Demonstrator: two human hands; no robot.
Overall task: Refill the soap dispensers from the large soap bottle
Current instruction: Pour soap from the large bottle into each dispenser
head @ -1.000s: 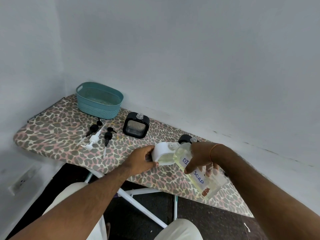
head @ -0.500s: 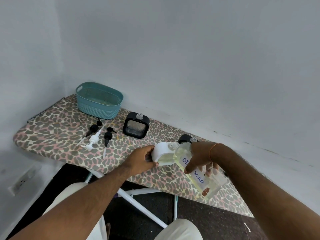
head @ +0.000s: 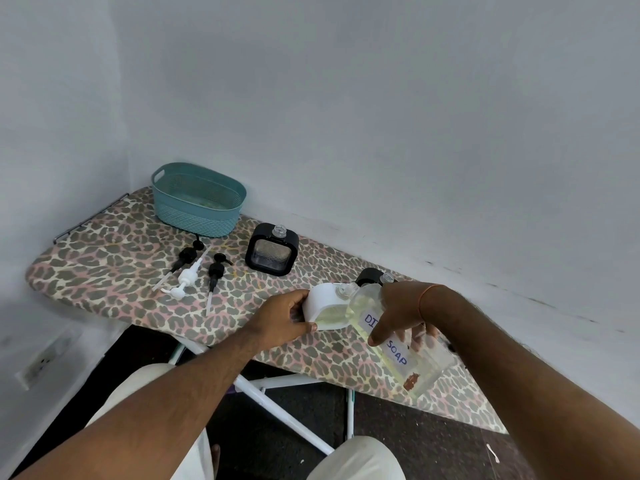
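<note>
1. Two hands work over the board point(head: 104, 258), an ironing board with a leopard-print cover set against a grey wall point(head: 381, 116).
2. Left hand point(head: 282, 320) is closed around the near end of the white dispenser point(head: 323, 306), thumb underneath, fingers over the side, holding it tilted on the board's front edge.
3. Right hand point(head: 401, 313) is clamped on the bottle point(head: 398, 344), a large clear one labelled "SOAP", gripping its upper body.
4. Bottle is tipped, base up toward the person and neck down, with its mouth at the white dispenser's clear threaded neck.
5. Pale yellow soap shows inside the bottle and in the dispenser's window.
6. An orange band point(head: 427, 292) circles the right wrist.
7. A black dispenser point(head: 272, 249), square with a clear window and an open neck, stands upright farther back on the board.
8. Another black dispenser point(head: 372, 276) sits just behind the right hand, mostly hidden.
9. Three pumps lie loose left of the square dispenser: a black pump point(head: 185, 258), a white pump point(head: 185, 278) and a second black pump point(head: 216, 270), close together with tubes pointing toward the front edge.
10. A teal basket point(head: 197, 202) stands at the board's far left end by the wall.
11. White legs point(head: 277, 407) of the board show below, over a dark floor point(head: 284, 431).
</note>
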